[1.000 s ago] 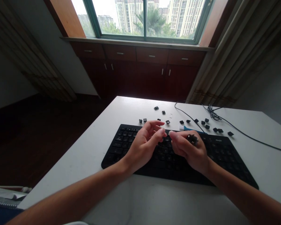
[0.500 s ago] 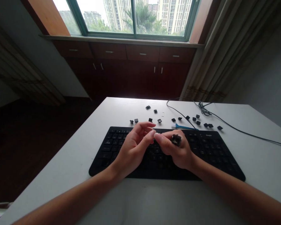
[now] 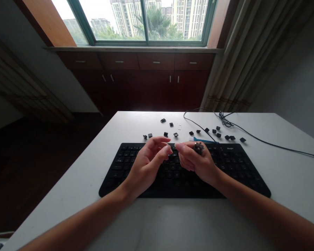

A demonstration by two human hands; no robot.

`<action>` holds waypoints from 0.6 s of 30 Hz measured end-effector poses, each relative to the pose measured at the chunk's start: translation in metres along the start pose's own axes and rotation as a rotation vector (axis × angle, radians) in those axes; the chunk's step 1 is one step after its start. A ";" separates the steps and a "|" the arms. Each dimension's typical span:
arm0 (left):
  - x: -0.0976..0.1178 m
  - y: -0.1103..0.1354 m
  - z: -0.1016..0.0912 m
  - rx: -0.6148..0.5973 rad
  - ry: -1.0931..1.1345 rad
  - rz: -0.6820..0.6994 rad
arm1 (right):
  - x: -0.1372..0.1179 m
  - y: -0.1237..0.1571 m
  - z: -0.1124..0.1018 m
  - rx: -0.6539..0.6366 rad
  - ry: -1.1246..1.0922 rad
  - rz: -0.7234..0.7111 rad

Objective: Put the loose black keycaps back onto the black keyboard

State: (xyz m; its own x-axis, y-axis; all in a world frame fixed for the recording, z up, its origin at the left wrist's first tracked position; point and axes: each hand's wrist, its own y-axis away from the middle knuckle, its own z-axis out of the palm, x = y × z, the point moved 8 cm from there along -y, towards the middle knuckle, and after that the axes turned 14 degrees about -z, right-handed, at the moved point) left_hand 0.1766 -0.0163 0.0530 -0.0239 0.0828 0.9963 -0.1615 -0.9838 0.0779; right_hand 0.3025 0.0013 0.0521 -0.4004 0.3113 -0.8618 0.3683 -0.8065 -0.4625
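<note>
My left hand [image 3: 146,164] hovers over the left-middle of a black computer keyboard [image 3: 172,181], fingers curved and apart, holding nothing I can see. My right hand [image 3: 196,162] is curled over the keys, its fingertips almost meeting those of my left hand. A small dark piece [image 3: 199,148], possibly metal, sits on the fingers of my right hand, and part of it is hidden by them. Several loose black keycaps [image 3: 176,134] lie on the table beyond the keyboard, out of reach of my fingertips.
The white table [image 3: 54,195] holds the keyboard. A blue-handled tool [image 3: 202,140] lies at the keyboard's far edge, and a black cable [image 3: 264,142] runs across the far right. Dark wooden cabinets [image 3: 157,83] stand beyond the table, under a window.
The view has swung and levelled, so the keyboard sits squarer in the picture. My hands stay close together over the keys, and the dark piece remains on my right hand.
</note>
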 end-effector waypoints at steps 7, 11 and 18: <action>-0.001 0.000 0.001 0.008 -0.009 -0.006 | -0.017 -0.007 -0.021 0.171 -0.166 -0.022; -0.001 0.000 0.000 0.003 -0.014 -0.009 | -0.038 -0.009 -0.049 0.192 0.098 -0.094; -0.002 0.000 0.001 -0.014 -0.017 -0.013 | -0.061 0.014 -0.067 -0.198 1.024 -0.284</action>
State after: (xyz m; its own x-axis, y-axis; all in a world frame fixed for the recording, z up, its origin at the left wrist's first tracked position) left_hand 0.1776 -0.0171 0.0513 -0.0052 0.0928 0.9957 -0.1752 -0.9804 0.0904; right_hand 0.3882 0.0048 0.0841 0.3650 0.8203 -0.4404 0.5386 -0.5719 -0.6187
